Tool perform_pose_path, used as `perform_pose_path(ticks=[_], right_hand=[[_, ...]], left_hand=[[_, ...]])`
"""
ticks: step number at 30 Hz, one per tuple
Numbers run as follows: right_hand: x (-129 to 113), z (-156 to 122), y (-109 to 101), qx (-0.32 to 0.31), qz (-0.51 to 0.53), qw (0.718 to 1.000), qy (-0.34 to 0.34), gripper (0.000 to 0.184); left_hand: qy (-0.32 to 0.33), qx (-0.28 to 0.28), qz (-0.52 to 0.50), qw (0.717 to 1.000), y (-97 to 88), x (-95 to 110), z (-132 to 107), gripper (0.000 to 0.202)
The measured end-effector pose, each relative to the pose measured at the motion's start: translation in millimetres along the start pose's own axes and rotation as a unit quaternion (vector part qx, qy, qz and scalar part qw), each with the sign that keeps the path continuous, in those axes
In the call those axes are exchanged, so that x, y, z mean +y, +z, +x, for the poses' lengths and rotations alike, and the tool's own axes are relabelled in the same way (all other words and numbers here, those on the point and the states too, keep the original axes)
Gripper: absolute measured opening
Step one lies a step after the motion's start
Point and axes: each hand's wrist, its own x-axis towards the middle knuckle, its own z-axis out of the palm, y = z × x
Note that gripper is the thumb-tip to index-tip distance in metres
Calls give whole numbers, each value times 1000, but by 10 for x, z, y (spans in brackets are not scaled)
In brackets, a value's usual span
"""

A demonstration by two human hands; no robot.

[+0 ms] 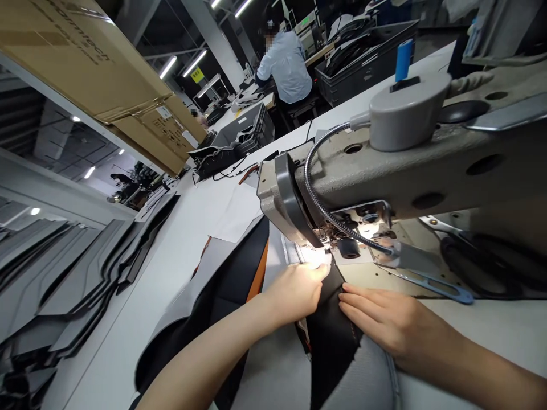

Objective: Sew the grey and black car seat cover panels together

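A lit sewing machine head (282,193) stands over a piece made of a black leather-like strip (333,341) and grey fabric (273,370). My left hand (299,287) is close to the needle area, its fingers closed on the edge of the piece; the fingertips are washed out by the lamp. Beside it, my right hand (384,322) lies on the black strip with fingers stretched and together, pressing its right edge. Orange stitching runs along the strip. More of the sewn material, dark blue with an orange band (258,270), lies folded under my left forearm.
Blue thread snips (444,285) and black-handled scissors (470,250) lie right of the needle. Stacked grey panels (85,273) sit at left, below a cardboard box (85,62). Crates (367,71) and a seated person (286,65) are farther back.
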Motion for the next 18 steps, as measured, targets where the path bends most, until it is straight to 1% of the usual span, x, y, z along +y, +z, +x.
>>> perform_pose_path(ticks=[3,6,8,10,11,12,13,15,17,18], right_hand=[[94,-23,41,-11,-34,999,-11,37],[132,-36,66,-44,-54,998,-4,46],[123,-45,59,-72,-38,997,12,57],[91,-58,57,-89,-18,996,9,67],[67,-63,67,-88,-21,996,0,67],[37,-64,88,-79,-36,996,-12,63],[0,-58,121,-65,-63,996,-23,56],[-90,-22,214,-38,-126,991,-38,42],[-191,39,317,-31,-171,984,-40,38],[-239,70,361,-33,-186,981,-36,38]], left_hand=[[-10,1,21,1000,12,72,102,36],[-17,-2,38,999,69,104,200,23],[-17,9,54,998,126,113,234,21],[-7,34,68,997,178,119,223,22],[-1,46,69,997,195,121,196,23],[3,56,66,996,205,122,154,25],[3,62,62,996,208,121,98,30],[-11,66,70,995,200,110,-43,50],[-37,58,109,992,195,88,-188,76],[-52,50,136,988,201,74,-251,84]])
